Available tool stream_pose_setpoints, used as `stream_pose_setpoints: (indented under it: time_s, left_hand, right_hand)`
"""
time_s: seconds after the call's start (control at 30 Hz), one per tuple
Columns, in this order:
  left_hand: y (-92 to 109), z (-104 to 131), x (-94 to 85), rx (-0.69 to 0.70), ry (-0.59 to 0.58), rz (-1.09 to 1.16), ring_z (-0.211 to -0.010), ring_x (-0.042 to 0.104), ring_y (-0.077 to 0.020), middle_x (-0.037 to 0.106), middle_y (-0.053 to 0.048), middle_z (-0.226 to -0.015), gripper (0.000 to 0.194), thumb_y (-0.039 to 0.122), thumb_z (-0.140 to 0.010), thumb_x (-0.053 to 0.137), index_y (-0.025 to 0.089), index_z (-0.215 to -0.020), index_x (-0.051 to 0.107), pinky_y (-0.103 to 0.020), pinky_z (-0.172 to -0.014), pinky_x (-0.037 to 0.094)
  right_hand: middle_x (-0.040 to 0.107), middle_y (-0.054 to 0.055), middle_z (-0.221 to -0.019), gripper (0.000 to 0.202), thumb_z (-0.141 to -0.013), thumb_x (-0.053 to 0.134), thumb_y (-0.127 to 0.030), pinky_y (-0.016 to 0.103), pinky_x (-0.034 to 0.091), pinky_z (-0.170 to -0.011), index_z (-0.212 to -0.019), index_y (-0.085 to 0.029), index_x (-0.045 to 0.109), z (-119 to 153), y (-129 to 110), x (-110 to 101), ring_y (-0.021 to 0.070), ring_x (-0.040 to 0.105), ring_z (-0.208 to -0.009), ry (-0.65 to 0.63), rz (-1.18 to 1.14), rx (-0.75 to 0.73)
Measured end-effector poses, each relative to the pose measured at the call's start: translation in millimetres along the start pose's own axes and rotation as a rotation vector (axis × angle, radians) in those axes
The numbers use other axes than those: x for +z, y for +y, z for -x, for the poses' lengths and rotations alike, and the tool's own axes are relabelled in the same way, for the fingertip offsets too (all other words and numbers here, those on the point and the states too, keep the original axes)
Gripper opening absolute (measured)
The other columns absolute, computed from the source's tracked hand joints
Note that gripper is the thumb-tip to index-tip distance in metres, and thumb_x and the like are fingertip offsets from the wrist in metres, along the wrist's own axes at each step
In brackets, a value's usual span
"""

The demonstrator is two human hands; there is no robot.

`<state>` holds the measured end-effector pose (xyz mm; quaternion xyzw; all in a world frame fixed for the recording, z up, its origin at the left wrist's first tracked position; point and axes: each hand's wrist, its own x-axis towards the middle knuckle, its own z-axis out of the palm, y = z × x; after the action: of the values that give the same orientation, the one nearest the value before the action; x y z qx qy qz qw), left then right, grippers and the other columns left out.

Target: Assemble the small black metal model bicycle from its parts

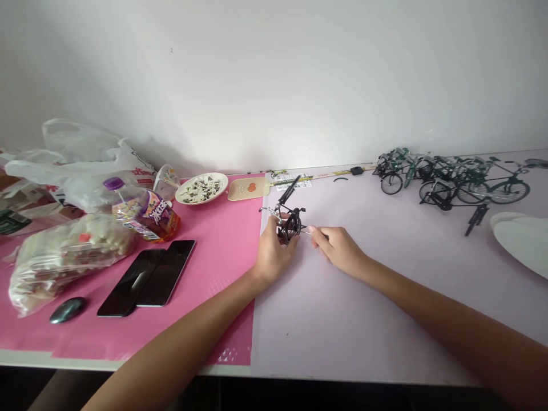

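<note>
A small black model bicycle (pixel 293 222) is gripped in my left hand (pixel 276 251), tilted up above the table with one wheel and the handlebar showing. My right hand (pixel 340 248) is closed in a pinch to the right of it. From its fingers a thin metal tool, perhaps a small screwdriver (pixel 305 231), points left and reaches the bicycle's wheel area. Most of the tool's handle is hidden in the right hand. Whether the tip touches the wheel I cannot tell.
Several model bicycles (pixel 466 180) stand at the back right, near a white dish (pixel 522 240). A plate of small parts (pixel 202 189) and a beige tray (pixel 248 189) lie at the back. Leftward are a drink bottle (pixel 145 211), two phones (pixel 165 274), a dark mouse-shaped object (pixel 67 310) and plastic bags (pixel 72 251).
</note>
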<state>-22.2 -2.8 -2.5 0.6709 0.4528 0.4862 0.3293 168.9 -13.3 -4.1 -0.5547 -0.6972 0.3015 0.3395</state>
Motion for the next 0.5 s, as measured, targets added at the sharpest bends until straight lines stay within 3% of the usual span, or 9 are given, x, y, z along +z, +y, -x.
stream_pose_setpoints:
  time_s: [0.13, 0.27, 0.4, 0.5]
  left_hand:
    - [0, -1, 1.7, -0.010, -0.005, 0.056, -0.082, 0.073, -0.0133, 0.072, -0.008, -0.116, 0.046, 0.016, -0.087, 0.072, 0.022, -0.128, 0.052, -0.027, -0.076, 0.061]
    - [0, -3, 2.5, -0.074, -0.041, 0.181, -0.093, 0.078, -0.0181, 0.075, -0.010, -0.118, 0.052, 0.017, -0.088, 0.072, 0.020, -0.135, 0.049, -0.033, -0.087, 0.064]
    - [-1, -5, 2.0, -0.132, -0.039, 0.238, -0.100, 0.079, -0.0226, 0.074, -0.013, -0.121, 0.056, 0.020, -0.088, 0.074, 0.019, -0.138, 0.049, -0.037, -0.090, 0.066]
    - [1, -4, 3.1, -0.143, -0.053, 0.241, -0.102, 0.078, -0.0241, 0.074, -0.014, -0.122, 0.058, 0.021, -0.088, 0.074, 0.018, -0.140, 0.049, -0.040, -0.092, 0.066]
  right_hand:
    - [0.049, -0.004, -0.047, 0.060, -0.103, 0.036, -0.068, 0.029, 0.043, -0.057, -0.071, -0.022, 0.058, -1, -3, 0, 0.0152, 0.051, -0.046, -0.008, -0.124, 0.044]
    - [0.051, -0.003, -0.054, 0.057, -0.101, 0.043, -0.069, 0.030, 0.042, -0.057, -0.075, -0.021, 0.063, -5, 0, -1, 0.0152, 0.051, -0.051, 0.093, -0.089, 0.007]
    - [0.061, 0.001, -0.070, 0.048, -0.100, 0.047, -0.066, 0.030, 0.047, -0.065, -0.091, -0.022, 0.063, -8, 8, -1, 0.0174, 0.059, -0.065, 0.227, -0.133, -0.090]
    - [0.065, 0.003, -0.078, 0.046, -0.103, 0.041, -0.062, 0.032, 0.050, -0.068, -0.103, -0.022, 0.063, -8, 9, 0, 0.0188, 0.060, -0.069, 0.253, -0.118, -0.144]
